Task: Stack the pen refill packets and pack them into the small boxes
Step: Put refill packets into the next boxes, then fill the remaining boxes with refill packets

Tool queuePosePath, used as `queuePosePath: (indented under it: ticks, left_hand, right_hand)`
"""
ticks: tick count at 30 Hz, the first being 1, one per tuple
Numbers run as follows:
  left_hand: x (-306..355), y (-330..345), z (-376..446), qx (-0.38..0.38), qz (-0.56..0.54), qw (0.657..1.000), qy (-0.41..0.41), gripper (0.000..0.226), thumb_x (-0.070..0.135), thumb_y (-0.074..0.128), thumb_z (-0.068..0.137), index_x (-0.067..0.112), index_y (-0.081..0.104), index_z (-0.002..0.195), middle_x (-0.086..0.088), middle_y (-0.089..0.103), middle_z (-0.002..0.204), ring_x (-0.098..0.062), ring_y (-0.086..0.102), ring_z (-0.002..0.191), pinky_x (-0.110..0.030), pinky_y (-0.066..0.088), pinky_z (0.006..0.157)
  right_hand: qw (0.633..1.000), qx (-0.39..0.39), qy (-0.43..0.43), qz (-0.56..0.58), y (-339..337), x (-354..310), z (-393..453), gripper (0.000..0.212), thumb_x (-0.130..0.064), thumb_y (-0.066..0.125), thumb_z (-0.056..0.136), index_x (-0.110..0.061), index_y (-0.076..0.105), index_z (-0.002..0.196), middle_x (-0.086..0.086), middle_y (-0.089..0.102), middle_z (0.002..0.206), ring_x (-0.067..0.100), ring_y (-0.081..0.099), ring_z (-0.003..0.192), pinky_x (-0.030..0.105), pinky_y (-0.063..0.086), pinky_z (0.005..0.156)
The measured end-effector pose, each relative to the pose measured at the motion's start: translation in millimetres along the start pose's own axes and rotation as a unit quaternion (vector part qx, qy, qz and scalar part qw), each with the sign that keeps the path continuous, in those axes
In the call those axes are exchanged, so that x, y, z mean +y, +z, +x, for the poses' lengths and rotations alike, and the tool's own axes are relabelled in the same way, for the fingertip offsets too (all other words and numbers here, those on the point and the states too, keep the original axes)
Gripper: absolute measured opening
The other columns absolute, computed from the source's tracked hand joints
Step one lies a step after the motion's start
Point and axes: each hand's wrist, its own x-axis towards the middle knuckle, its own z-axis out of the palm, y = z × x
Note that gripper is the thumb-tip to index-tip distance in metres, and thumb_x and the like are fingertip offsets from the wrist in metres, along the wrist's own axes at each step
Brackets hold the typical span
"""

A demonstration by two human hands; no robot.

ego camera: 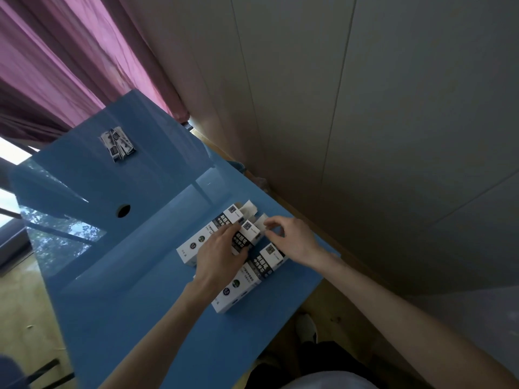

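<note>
Three white and black small boxes lie side by side on the blue table (140, 304). My left hand (219, 256) grips the middle box (247, 234), fingers curled over its body. My right hand (292, 240) pinches the white end flap (262, 220) of that box at its far end. The far box (207, 234) lies with its end flap open beyond my left hand. The near box (247, 279) lies under my right wrist, closest to me. A small pile of pen refill packets (118, 144) sits far off at the table's back left.
A round hole (123, 211) opens in the tabletop left of the boxes. A beige wall (365, 136) runs along the right edge of the table. Pink curtains (56, 66) hang behind the table at top left. Wooden floor (22, 304) shows at the left.
</note>
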Motion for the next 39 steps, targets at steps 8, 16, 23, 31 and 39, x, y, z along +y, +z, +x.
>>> queuePosePath:
  ticks: [8,16,23,31,39]
  left_hand:
    - [-51,6,-36,0.086,0.046,0.994,0.043,0.045,0.043,0.052,0.098,0.024,0.056,0.138,0.001,0.046,0.152,-0.023,0.044,0.137,-0.043,0.042,0.110]
    - [-157,-15,-70,0.122,0.073,0.990,-0.012,0.062,0.051,0.036,0.104,0.013,0.040,0.153,-0.011,0.028,0.166,-0.029,0.024,0.152,-0.036,0.009,0.126]
    - [-296,-28,-151,0.032,0.097,0.995,-0.014,0.085,0.066,0.014,0.102,0.004,0.033,0.157,-0.016,0.017,0.168,-0.031,0.024,0.155,-0.038,0.009,0.125]
    - [-413,-136,-197,0.019,0.134,0.991,-0.011,0.128,0.081,-0.036,0.068,0.012,0.016,0.163,-0.011,0.010,0.171,-0.027,0.014,0.157,-0.040,0.012,0.127]
    - [-463,-203,-163,0.050,0.144,0.988,-0.009,0.095,0.073,-0.005,0.088,0.018,0.028,0.158,-0.005,0.036,0.161,-0.028,0.035,0.146,-0.043,0.026,0.119]
  right_hand:
    - [0.985,0.039,-0.075,-0.148,39,-13,11,0.044,-0.042,0.053,0.104,-0.017,0.055,0.140,-0.001,0.057,0.142,0.022,0.043,0.137,0.046,0.040,0.113]
    - [0.949,0.074,-0.119,-0.284,104,-66,-4,0.075,-0.061,0.022,0.103,-0.015,0.023,0.162,0.008,0.012,0.171,0.026,-0.004,0.159,0.054,0.006,0.128]
    - [0.936,0.069,-0.070,-0.338,213,-124,-56,0.080,-0.063,0.023,0.100,-0.009,0.035,0.157,0.015,0.028,0.166,0.032,0.010,0.157,0.056,0.004,0.123]
    - [0.915,-0.027,-0.063,-0.397,320,-271,-27,0.095,-0.072,-0.002,0.089,-0.013,0.008,0.164,0.010,0.003,0.172,0.030,-0.010,0.158,0.055,-0.005,0.125]
    - [0.911,-0.066,-0.037,-0.406,372,-342,31,0.080,-0.059,0.029,0.106,-0.011,0.003,0.164,0.009,0.006,0.172,0.028,-0.004,0.159,0.053,0.003,0.127]
